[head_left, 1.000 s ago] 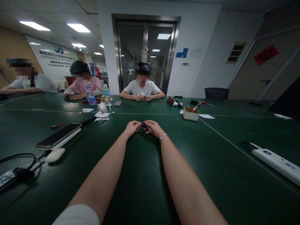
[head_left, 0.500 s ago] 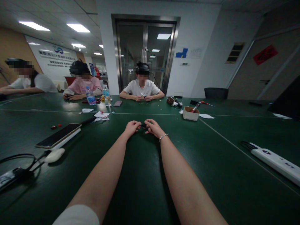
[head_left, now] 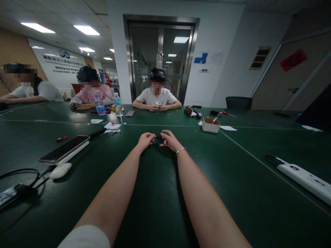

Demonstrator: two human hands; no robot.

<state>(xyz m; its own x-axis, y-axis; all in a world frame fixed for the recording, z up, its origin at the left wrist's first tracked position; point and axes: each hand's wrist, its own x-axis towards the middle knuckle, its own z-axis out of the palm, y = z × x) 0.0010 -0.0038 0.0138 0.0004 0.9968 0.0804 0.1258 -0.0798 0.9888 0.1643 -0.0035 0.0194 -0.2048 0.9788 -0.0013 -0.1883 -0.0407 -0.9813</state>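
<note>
Both my arms stretch out over the dark green table (head_left: 160,193). My left hand (head_left: 145,139) and my right hand (head_left: 169,139) meet at the table's middle, fingers curled in a pinch. Between the fingertips sits a small black object (head_left: 158,137), held from both sides; it is too small to name. A thin silver bracelet (head_left: 180,150) circles my right wrist.
A phone (head_left: 64,148) lies on a white block at the left, with a white mouse (head_left: 60,170) and black cables near it. A white power strip (head_left: 305,178) lies at the right. A small cardboard box (head_left: 210,124) and water bottles (head_left: 99,105) stand farther back. Three people sit across the table.
My hands have shifted very slightly away from me and stay pinched together on the small black object. Nothing else on the table has moved.
</note>
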